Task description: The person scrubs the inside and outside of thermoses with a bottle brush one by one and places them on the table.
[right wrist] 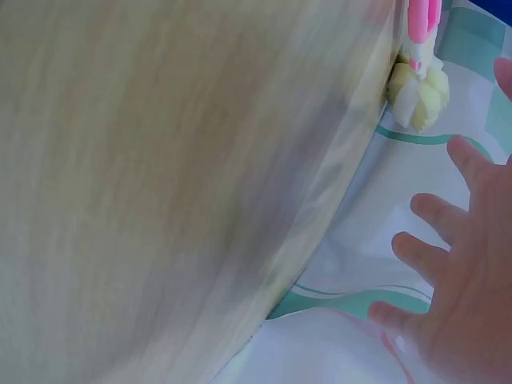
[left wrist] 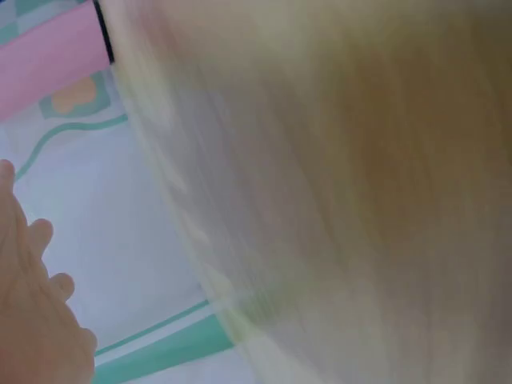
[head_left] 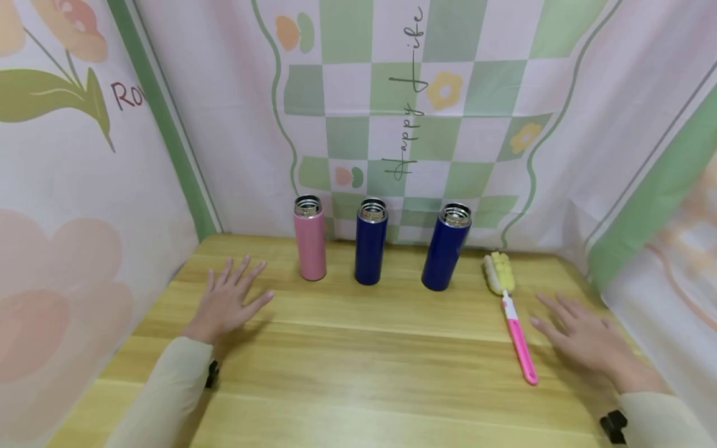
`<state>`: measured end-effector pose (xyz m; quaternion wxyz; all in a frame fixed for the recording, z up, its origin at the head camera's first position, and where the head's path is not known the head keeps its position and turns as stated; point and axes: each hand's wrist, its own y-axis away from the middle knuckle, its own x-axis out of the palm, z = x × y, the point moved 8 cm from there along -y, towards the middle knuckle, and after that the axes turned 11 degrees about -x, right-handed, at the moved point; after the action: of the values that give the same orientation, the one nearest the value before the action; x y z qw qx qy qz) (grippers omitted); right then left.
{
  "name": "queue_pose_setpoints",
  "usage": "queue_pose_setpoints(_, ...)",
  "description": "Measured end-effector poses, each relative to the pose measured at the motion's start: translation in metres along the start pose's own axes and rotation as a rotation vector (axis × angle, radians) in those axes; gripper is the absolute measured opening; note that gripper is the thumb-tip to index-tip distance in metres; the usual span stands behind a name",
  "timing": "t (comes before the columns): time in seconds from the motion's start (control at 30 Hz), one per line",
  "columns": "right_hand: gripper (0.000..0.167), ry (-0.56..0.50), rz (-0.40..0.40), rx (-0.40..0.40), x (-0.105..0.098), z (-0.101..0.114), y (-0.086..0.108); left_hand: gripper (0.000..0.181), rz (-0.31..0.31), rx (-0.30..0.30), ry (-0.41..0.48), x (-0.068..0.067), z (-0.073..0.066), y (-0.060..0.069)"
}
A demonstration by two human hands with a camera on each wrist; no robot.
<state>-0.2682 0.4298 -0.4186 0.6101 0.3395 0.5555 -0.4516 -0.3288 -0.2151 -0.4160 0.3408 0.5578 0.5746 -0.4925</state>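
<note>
A pink bottle (head_left: 310,246) and two dark blue bottles, one in the middle (head_left: 370,249) and one further right (head_left: 445,252), stand uncapped in a row near the table's back edge. My left hand (head_left: 226,305), fingers spread and holding nothing, is left of the pink bottle. To the right of the bottles lies a brush with a yellow-and-white sponge head (head_left: 502,274) and a pink handle (head_left: 522,351). My right hand (head_left: 585,336) is just right of that brush, its fingers spread and empty. The right wrist view shows the sponge head (right wrist: 420,92) beyond my fingertips.
The wooden table (head_left: 347,386) has a patterned curtain (head_left: 235,155) behind it, with checks and flowers. Printed cloth (head_left: 56,249) hangs along the left side, and more cloth (head_left: 666,298) runs down the right. Dark wrist devices sit at both sleeves.
</note>
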Motion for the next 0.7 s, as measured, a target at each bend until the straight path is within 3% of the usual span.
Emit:
queue_pose_setpoints(0.33,0.071,-0.034,0.000,-0.011,0.001,0.010,-0.003,0.077,0.024,-0.002,0.096,0.003,-0.008,-0.007)
queue_pose_setpoints(0.7,0.067,-0.076,0.017,-0.027,0.001,0.014,-0.005,0.074,0.090,-0.033,0.410,0.016,-0.024,-0.022)
